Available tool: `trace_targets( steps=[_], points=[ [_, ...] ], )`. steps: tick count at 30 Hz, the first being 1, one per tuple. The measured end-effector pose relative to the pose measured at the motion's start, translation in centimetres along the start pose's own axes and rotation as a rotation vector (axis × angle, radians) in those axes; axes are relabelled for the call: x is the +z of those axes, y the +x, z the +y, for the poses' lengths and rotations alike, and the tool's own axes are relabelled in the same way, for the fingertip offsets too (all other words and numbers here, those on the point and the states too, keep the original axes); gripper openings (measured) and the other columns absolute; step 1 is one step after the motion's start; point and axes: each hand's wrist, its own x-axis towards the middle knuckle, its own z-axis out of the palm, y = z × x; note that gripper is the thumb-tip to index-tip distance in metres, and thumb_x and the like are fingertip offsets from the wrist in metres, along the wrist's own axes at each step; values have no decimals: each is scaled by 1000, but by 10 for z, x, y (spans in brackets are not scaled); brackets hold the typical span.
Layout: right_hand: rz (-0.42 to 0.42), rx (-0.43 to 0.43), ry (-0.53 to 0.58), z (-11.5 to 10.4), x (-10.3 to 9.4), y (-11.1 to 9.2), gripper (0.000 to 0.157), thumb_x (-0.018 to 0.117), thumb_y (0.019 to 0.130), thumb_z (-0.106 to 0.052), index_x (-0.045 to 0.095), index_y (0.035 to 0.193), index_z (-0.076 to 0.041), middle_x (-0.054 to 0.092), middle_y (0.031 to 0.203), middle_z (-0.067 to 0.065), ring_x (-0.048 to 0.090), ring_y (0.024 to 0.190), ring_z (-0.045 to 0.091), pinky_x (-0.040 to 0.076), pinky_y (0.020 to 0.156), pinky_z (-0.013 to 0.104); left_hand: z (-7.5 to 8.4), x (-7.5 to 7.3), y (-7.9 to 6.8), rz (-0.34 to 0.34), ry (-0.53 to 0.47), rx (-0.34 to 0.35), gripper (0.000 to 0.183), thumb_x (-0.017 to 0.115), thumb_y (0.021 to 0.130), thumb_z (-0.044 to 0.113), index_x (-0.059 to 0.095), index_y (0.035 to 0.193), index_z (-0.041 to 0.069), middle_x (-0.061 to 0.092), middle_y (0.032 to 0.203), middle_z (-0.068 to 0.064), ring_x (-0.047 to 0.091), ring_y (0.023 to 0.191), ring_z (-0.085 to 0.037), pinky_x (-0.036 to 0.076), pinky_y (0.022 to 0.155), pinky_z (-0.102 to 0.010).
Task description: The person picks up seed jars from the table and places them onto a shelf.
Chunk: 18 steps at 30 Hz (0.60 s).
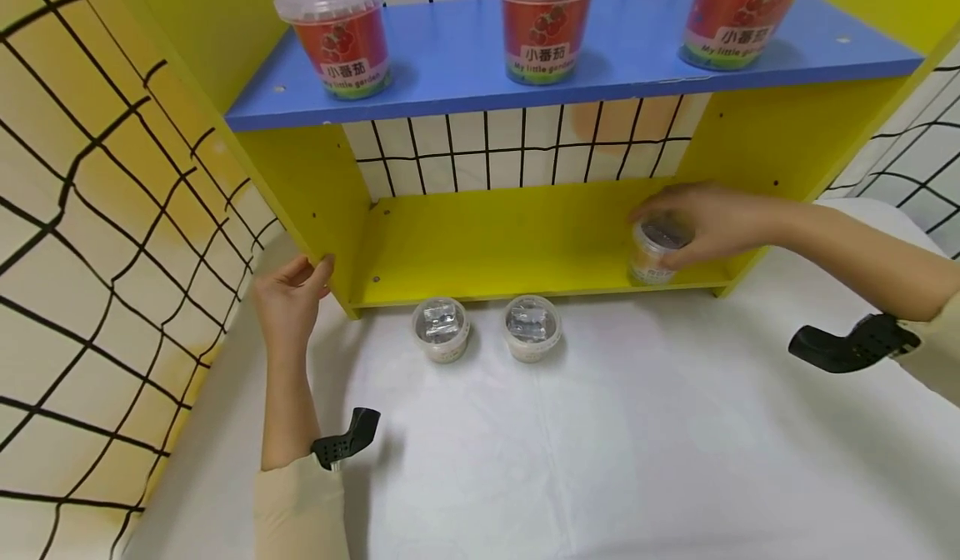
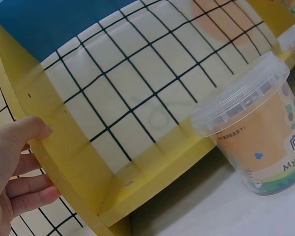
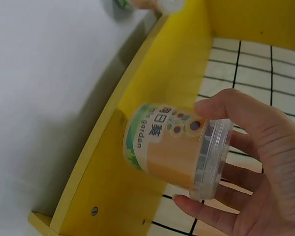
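The orange-labelled cup is sitting in the right grip, which is pinching near its lid above the lower shelf; level handling is looking wise! Leftward, the left grip is clasping a side panel.

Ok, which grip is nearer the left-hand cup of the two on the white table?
Left. The left grip holds the yellow side panel, left of that cup. The right grip is farther off, holding another cup at the lower shelf's right end.
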Motion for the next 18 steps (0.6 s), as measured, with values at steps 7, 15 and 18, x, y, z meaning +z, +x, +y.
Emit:
trace_targets(
  steps=[7,15,18],
  points=[
    [2,13,-19,14,2,10,59,76,73,-21,53,126,-7,53,124,16,49,109,32,41,93,55,0,1,-1,-6,6,10,35,70,81,25,68,111,7,67,104,-16,62,70,5,54,61,-15],
    [-24,50,-1,26,11,15,61,77,73,-21,53,127,-9,54,120,14,49,104,30,45,89,52,0,1,-1,-10,-1,25,34,70,81,24,68,110,7,67,106,-15,62,72,4,54,61,-14],
    [-27,45,-2,28,14,16,61,77,72,-22,53,127,-8,53,122,15,49,107,31,43,91,54,0,0,0,-10,-5,21,34,70,81,24,68,111,7,66,107,-15,62,72,4,53,60,-13]
  ],
)
